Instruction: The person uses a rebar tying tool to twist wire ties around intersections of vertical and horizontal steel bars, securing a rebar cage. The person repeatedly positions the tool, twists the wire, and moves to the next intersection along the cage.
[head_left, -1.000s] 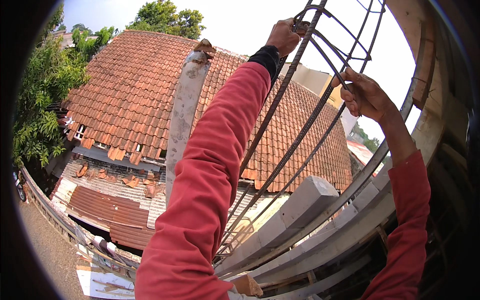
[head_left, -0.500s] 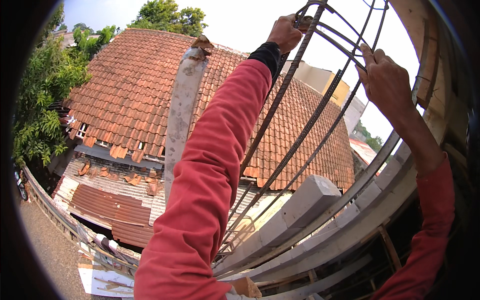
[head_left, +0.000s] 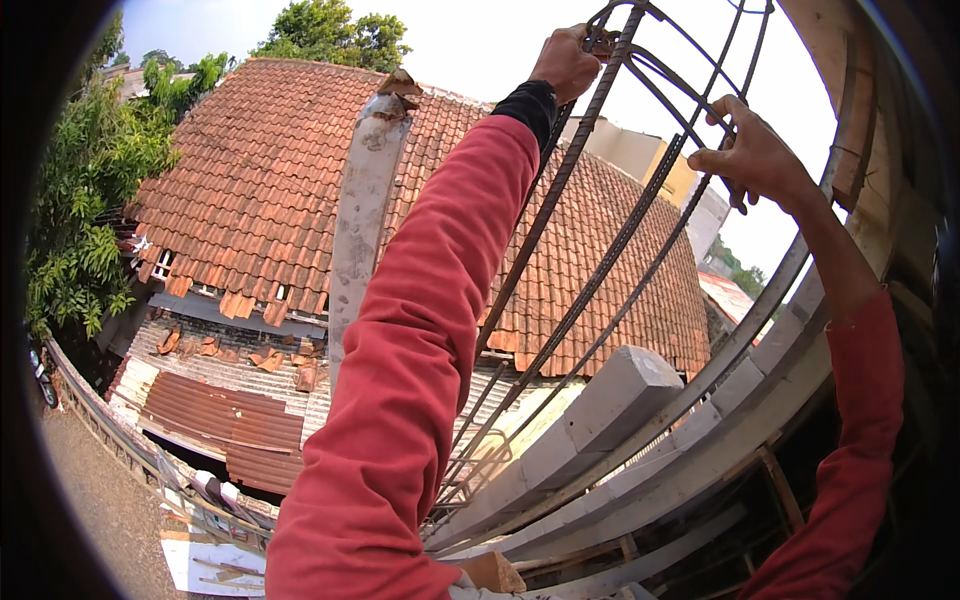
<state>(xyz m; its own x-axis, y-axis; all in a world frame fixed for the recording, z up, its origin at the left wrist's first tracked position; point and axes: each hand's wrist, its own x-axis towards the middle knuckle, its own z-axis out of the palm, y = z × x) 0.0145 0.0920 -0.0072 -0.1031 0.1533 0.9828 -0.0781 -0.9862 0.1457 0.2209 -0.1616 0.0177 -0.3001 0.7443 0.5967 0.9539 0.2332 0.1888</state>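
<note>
A column cage of upright ribbed steel rebar (head_left: 567,185) rises in front of me, with bent stirrups (head_left: 672,78) around its top. My left hand (head_left: 566,66) is closed at the cage's left upper corner, where a stirrup meets a bar; its fingertips are partly hidden behind the steel. To the right, my right hand (head_left: 757,155) has thumb and forefinger spread on either side of a thinner bar and the stirrup ends. Its forefinger lies near the stirrup, and the other fingers curl down behind the bar. Both arms are raised, in red sleeves.
Pale block courses (head_left: 610,410) run beneath the cage and curve up to the right. A concrete post (head_left: 368,190) stands left of my arm. Beyond lie a tiled roof (head_left: 280,150) and rusty corrugated sheets (head_left: 215,412). Timber (head_left: 855,120) borders the right side, and ground shows far below.
My right hand has come off the stirrup ends and dropped slightly, its thumb and forefinger spreading apart. The stirrup ends have shifted. My left hand keeps its hold, almost unmoved.
</note>
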